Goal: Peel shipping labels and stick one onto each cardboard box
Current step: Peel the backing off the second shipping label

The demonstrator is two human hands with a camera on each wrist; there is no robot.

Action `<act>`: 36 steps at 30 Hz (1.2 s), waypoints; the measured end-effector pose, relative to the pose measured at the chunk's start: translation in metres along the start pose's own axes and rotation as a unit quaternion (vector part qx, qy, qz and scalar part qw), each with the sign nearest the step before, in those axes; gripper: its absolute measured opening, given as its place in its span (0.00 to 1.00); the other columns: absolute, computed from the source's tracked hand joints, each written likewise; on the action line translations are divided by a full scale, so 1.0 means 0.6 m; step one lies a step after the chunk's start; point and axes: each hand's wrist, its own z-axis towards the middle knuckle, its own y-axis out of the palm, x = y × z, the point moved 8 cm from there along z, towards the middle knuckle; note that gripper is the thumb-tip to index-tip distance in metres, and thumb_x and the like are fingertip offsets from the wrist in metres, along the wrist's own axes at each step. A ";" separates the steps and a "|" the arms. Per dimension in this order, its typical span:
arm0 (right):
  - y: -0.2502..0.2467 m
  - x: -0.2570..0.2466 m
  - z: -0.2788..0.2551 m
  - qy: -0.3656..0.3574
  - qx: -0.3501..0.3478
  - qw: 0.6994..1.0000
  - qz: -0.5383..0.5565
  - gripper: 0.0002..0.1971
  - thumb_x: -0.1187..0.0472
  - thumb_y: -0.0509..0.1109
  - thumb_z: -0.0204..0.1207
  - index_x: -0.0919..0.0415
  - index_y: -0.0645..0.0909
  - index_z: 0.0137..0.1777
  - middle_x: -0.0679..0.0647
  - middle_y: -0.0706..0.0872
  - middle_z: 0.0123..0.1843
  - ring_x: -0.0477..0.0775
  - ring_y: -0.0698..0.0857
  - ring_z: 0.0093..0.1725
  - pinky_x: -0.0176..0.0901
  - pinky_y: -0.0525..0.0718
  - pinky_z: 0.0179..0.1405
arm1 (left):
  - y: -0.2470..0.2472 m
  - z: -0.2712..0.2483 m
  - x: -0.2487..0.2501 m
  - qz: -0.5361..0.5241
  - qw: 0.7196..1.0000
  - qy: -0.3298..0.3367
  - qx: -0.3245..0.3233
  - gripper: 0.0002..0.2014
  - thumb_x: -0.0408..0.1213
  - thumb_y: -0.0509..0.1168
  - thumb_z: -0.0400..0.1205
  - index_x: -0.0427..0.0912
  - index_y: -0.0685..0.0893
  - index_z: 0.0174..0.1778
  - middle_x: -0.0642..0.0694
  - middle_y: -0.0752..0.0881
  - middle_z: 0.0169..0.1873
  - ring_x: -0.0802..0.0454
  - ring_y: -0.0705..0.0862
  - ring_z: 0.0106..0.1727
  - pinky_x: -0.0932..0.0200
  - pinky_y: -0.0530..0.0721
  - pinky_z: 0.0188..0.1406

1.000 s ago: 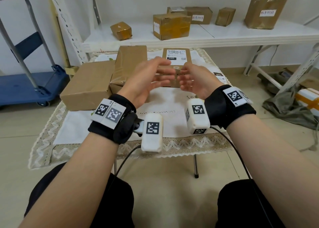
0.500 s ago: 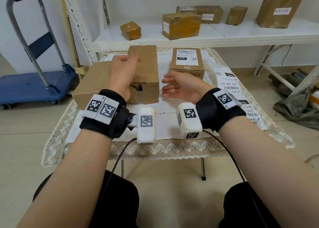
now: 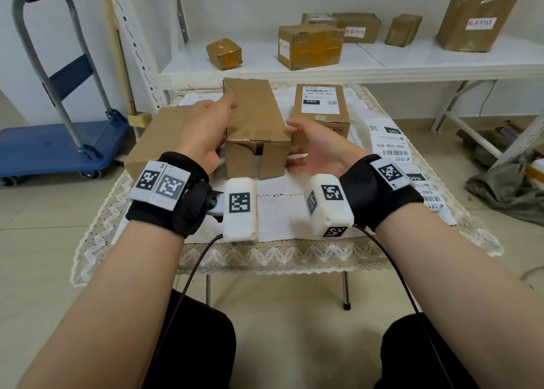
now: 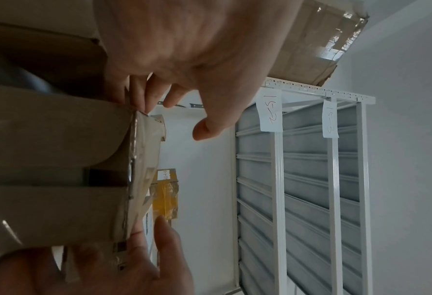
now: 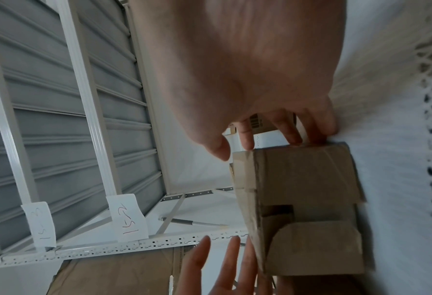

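unlabelled box at table centre, between both hands. stiff corrugated card, glossy tape on top, likely light; hold by long side walls. left hand fingers straight against left wall; right hand relaxed, touching right wall. labelled box behind; label strip at right.

Black wristbands, white tagged camera pods; black cables

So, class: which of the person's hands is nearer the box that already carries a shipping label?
Right. The right hand lies just in front of the labelled box; the left hand is beyond the unlabelled box.
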 end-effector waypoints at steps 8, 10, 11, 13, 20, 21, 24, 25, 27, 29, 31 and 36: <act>-0.016 0.001 -0.024 -0.027 0.018 0.999 0.005 0.07 0.53 0.65 0.87 0.56 0.81 0.53 0.52 0.83 0.56 0.60 0.86 0.48 0.46 0.89 0.42 | 0.027 0.006 -0.028 0.027 0.999 -0.021 -0.028 0.17 0.36 0.64 0.88 0.45 0.75 0.73 0.49 0.84 0.53 0.55 0.83 0.47 0.64 0.87 0.29; -0.022 -0.005 -0.031 -0.045 0.022 0.999 0.020 0.07 0.55 0.66 0.87 0.56 0.83 0.53 0.52 0.86 0.56 0.60 0.87 0.50 0.50 0.90 0.51 | 0.031 0.009 -0.033 0.032 0.999 -0.018 -0.040 0.25 0.36 0.65 0.87 0.44 0.71 0.81 0.46 0.86 0.60 0.51 0.85 0.53 0.54 0.90 0.41; -0.024 -0.010 -0.035 -0.055 0.023 0.998 0.017 0.08 0.56 0.65 0.87 0.56 0.85 0.52 0.52 0.87 0.55 0.60 0.86 0.52 0.52 0.87 0.56 | 0.033 0.009 -0.035 0.041 0.998 -0.018 -0.045 0.26 0.37 0.65 0.87 0.44 0.70 0.82 0.45 0.85 0.64 0.50 0.85 0.56 0.52 0.89 0.45; -0.028 -0.016 -0.044 -0.068 0.031 0.997 0.006 0.09 0.56 0.65 0.88 0.55 0.85 0.49 0.50 0.87 0.50 0.59 0.85 0.53 0.55 0.84 0.63 | 0.038 0.006 -0.039 0.061 0.997 -0.018 -0.054 0.16 0.36 0.65 0.87 0.44 0.76 0.72 0.47 0.84 0.62 0.53 0.84 0.52 0.54 0.87 0.44; -0.042 -0.003 -0.071 -0.062 0.050 0.996 -0.033 0.06 0.56 0.69 0.84 0.56 0.79 0.45 0.57 0.81 0.50 0.57 0.78 0.48 0.48 0.81 0.48 | 0.062 -0.003 -0.044 0.112 0.991 -0.009 -0.076 0.14 0.31 0.65 0.84 0.53 0.71 0.39 0.49 0.81 0.43 0.54 0.80 0.40 0.53 0.79 0.44; -0.045 -0.001 -0.075 -0.055 0.052 0.997 -0.036 0.07 0.56 0.69 0.84 0.55 0.77 0.44 0.56 0.80 0.47 0.57 0.78 0.45 0.47 0.80 0.45 | 0.063 -0.003 -0.046 0.114 0.990 -0.012 -0.081 0.11 0.32 0.66 0.83 0.52 0.73 0.42 0.49 0.82 0.45 0.53 0.81 0.44 0.52 0.80 0.46; -0.054 0.000 -0.090 -0.045 0.049 0.997 -0.043 0.09 0.55 0.67 0.83 0.55 0.74 0.41 0.51 0.80 0.33 0.53 0.76 0.32 0.44 0.78 0.38 | 0.067 -0.017 -0.039 0.138 0.987 -0.011 -0.088 0.26 0.38 0.70 0.76 0.43 0.77 0.72 0.51 0.83 0.50 0.53 0.81 0.53 0.53 0.83 0.44; -0.058 0.000 -0.094 -0.045 0.048 0.997 -0.046 0.09 0.55 0.66 0.83 0.55 0.74 0.41 0.51 0.80 0.33 0.53 0.76 0.33 0.46 0.78 0.39 | 0.069 -0.019 -0.039 0.141 0.986 -0.017 -0.091 0.33 0.40 0.71 0.73 0.41 0.75 0.77 0.51 0.84 0.51 0.54 0.82 0.53 0.54 0.83 0.40; -0.063 0.000 -0.103 -0.046 0.051 0.996 -0.052 0.10 0.55 0.67 0.81 0.55 0.75 0.39 0.51 0.79 0.35 0.56 0.75 0.39 0.50 0.79 0.45 | 0.069 -0.020 -0.038 0.148 0.985 -0.014 -0.092 0.33 0.40 0.70 0.74 0.43 0.75 0.78 0.51 0.85 0.49 0.56 0.81 0.49 0.57 0.81 0.35; -0.067 0.004 -0.108 -0.040 0.059 0.995 -0.068 0.10 0.54 0.68 0.79 0.54 0.76 0.38 0.51 0.80 0.36 0.57 0.75 0.44 0.50 0.79 0.49 | 0.070 -0.023 -0.040 0.153 0.984 -0.013 -0.088 0.29 0.38 0.69 0.77 0.44 0.76 0.78 0.51 0.85 0.48 0.57 0.80 0.45 0.58 0.80 0.35; -0.068 0.011 -0.115 -0.026 0.059 0.994 -0.084 0.09 0.52 0.69 0.78 0.53 0.77 0.39 0.51 0.82 0.34 0.56 0.76 0.41 0.49 0.79 0.50 | 0.069 -0.024 -0.041 0.170 0.982 -0.008 -0.084 0.32 0.37 0.69 0.77 0.47 0.73 0.81 0.50 0.85 0.57 0.58 0.80 0.46 0.58 0.79 0.35; -0.060 0.029 -0.123 0.002 0.039 0.994 -0.097 0.08 0.51 0.70 0.79 0.55 0.77 0.45 0.53 0.84 0.30 0.53 0.79 0.33 0.46 0.84 0.45 | 0.065 -0.019 -0.044 0.187 0.979 -0.008 -0.079 0.36 0.39 0.71 0.73 0.52 0.71 0.80 0.44 0.78 0.71 0.54 0.82 0.55 0.57 0.78 0.35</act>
